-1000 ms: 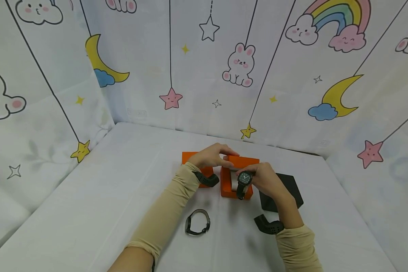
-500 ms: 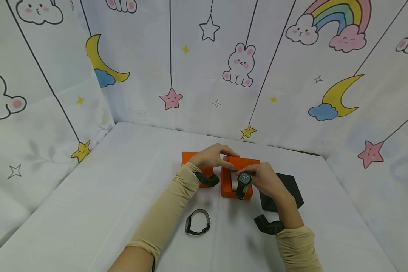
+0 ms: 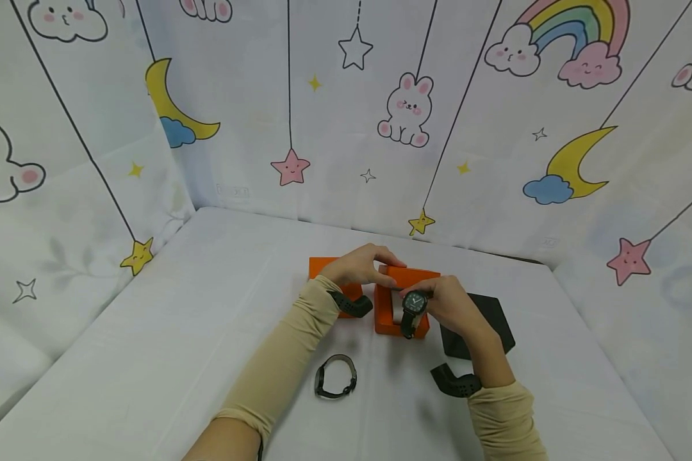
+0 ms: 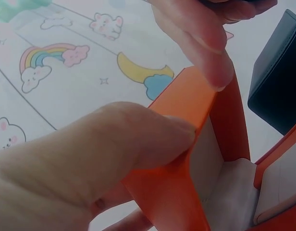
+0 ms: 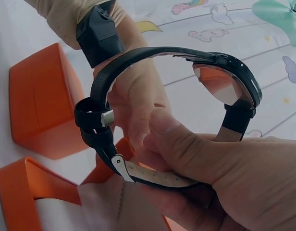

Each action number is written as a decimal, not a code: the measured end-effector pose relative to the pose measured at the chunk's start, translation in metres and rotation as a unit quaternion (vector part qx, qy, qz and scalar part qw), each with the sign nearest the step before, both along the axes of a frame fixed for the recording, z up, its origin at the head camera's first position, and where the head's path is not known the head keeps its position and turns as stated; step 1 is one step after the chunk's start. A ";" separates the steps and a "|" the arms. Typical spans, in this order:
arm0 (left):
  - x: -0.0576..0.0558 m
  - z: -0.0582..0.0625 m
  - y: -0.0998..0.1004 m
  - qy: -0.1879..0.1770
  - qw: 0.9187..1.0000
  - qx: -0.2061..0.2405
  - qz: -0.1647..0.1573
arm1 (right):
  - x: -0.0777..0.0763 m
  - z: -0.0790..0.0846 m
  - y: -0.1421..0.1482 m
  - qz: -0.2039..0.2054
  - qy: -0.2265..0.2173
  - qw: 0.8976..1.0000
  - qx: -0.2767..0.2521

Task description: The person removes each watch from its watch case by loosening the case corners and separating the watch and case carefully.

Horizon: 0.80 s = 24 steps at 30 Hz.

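Observation:
In my right hand point(image 3: 452, 306) is a black-strapped wristwatch point(image 3: 415, 302), its dark dial facing up in the head view. In the right wrist view, thumb and fingers pinch the strap, which is buckled into a loop point(image 5: 138, 54). My left hand point(image 3: 362, 264) grips the raised lid of an orange watch box point(image 3: 383, 315); the left wrist view has the thumb point(image 4: 138, 132) pressed on the lid's edge. The box stands open, with a pale lining and a light cushion point(image 3: 397, 308) inside. The watch hangs over the front of this box.
A second orange box point(image 3: 318, 265) stands to the left, partly hidden by the left hand. Behind the right wrist lies a black box point(image 3: 490, 320). Another dark watch point(image 3: 320, 380) rests on its side on the white table point(image 3: 236, 307), nearer the front. A patterned cloth point(image 3: 334, 109) hangs behind.

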<state>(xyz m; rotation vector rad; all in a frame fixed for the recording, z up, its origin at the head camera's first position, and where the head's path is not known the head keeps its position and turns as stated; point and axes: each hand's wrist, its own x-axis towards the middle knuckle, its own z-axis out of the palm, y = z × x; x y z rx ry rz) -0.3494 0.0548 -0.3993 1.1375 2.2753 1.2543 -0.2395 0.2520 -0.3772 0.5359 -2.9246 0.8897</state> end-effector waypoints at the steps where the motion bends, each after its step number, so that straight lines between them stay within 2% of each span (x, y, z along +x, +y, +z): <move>1: 0.000 0.000 0.000 0.001 1.000 -0.001 0.000 | 0.000 0.000 0.000 -0.002 -0.002 1.000 -0.001; 7: -0.001 -0.001 0.000 0.007 1.000 -0.006 0.000 | 0.001 0.000 -0.001 -0.001 -0.011 1.000 0.002; 15: -0.001 -0.002 0.000 0.013 1.000 -0.006 -0.010 | 0.001 0.001 -0.001 0.014 0.009 1.000 0.020; 24: -0.001 0.000 0.001 0.024 0.999 -0.029 -0.008 | 0.001 0.002 -0.001 0.023 0.019 0.999 0.024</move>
